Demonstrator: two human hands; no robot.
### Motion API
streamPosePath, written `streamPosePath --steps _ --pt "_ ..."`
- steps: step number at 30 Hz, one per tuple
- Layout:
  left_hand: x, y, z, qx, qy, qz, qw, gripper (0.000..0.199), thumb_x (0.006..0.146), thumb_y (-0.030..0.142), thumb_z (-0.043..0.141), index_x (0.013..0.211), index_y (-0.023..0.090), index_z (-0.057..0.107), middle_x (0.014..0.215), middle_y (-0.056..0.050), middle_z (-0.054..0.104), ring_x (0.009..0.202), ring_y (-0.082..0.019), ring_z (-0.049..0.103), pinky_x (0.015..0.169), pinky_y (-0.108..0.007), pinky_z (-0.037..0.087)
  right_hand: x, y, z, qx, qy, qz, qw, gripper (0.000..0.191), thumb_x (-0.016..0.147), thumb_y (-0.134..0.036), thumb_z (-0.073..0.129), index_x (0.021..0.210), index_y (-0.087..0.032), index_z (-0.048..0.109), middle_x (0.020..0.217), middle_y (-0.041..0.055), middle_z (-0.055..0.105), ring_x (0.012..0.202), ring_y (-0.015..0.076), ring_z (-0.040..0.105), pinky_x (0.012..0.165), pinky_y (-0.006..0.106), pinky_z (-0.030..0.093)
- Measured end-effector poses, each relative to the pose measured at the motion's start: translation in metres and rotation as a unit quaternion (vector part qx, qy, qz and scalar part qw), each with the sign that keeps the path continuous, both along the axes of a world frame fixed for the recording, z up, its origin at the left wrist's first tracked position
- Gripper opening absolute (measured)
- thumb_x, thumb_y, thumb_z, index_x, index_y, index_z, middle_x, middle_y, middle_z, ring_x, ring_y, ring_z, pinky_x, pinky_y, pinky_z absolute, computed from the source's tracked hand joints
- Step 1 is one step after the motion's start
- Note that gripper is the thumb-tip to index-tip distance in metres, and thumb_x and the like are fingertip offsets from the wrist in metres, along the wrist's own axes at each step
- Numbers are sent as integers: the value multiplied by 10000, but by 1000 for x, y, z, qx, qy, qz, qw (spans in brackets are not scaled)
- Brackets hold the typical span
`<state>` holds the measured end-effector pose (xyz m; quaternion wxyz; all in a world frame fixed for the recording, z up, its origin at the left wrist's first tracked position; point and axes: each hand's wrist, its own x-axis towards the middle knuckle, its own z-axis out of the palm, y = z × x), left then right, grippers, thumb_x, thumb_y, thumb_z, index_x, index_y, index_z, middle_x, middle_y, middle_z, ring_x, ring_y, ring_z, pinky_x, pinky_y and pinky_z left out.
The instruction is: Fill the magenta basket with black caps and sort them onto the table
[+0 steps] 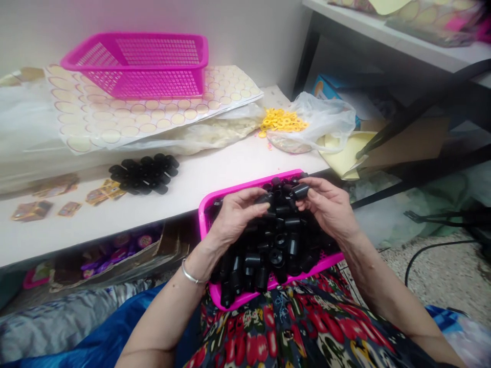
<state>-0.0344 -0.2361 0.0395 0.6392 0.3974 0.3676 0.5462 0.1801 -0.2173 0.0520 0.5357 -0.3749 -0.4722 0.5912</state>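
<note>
Left hand (240,217) pinches a dark piece (267,198), right hand (329,208) a black cylinder (300,191), both above the heaped pink basket (326,263). Best worked low, so slips land inside.

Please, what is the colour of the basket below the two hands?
The basket is bright pink, best seen in the head view.

Two hands (333,205), two large pink baskets (164,82), dozens of black pieces (253,260) show.
</note>
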Motion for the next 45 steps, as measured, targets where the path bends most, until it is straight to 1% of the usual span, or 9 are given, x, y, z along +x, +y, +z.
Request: streamPosePath --steps 7,12,15,19,27,31,34,40,45 --pt "-16 12 3 -130 -81 -56 987 302 592 282 813 798 126 656 793 -39 654 684 -130 604 575 -235 487 13 3 -6 -18 -33 -36 999 323 693 -326 801 965 -188 693 745 8 699 590 111 644 545 235 540" --pt "-2 13 -10 -25 178 -30 983 261 599 271 803 602 129 584 595 21 546 526 -78 440 492 -222 318 10 0 -14 -5 -68 -18 998 318 717 -349 781 970 -180 685 766 14 692 591 115 637 552 251 541" --pt "6 17 -12 99 369 -9 924 141 668 243 749 723 148 659 710 2 606 663 -135 530 620 -266 394 9 2 -20 22 -108 -17 994 307 765 -356 742 1011 -185 675 810 16 694 611 118 644 590 269 554" --pt "15 33 -9 216 516 -34 828 204 757 259 669 935 160 681 896 -55 642 838 -208 581 730 -319 427 10 3 -24 54 -154 -26 986 304 812 -346 700 1078 -203 663 854 14 694 633 120 653 640 285 563" --pt "-2 43 -2 230 640 -198 705 177 730 316 681 848 185 670 864 -39 612 797 -213 577 660 -301 406 14 -1 -22 63 -173 -43 982 267 816 -313 695 1057 -202 670 824 7 697 626 113 644 616 258 553" --pt "-5 30 -8 255 682 -200 656 159 761 323 647 838 185 667 902 -48 576 771 -201 563 632 -301 391 9 -4 -24 54 -183 -19 981 271 816 -303 690 1062 -192 666 790 -2 690 630 113 639 617 254 551" --pt "-1 25 -11 263 668 -178 673 138 776 297 625 819 176 673 912 -49 580 753 -190 563 634 -304 395 5 -5 -23 51 -179 -6 982 275 816 -301 687 1065 -186 662 805 -1 694 639 112 638 626 256 552" --pt "-1 29 -17 179 561 -142 795 204 679 301 706 844 183 683 747 2 612 704 -181 568 631 -289 416 6 -6 -22 49 -161 -22 986 277 814 -300 694 1066 -190 662 804 -4 699 636 111 643 623 255 555" --pt "-6 29 -18 207 529 -103 817 370 629 198 727 996 169 684 924 -36 653 845 -217 595 745 -326 450 14 -6 -22 51 -142 -42 988 271 793 -306 720 1037 -196 678 797 -3 704 627 107 650 615 243 557"
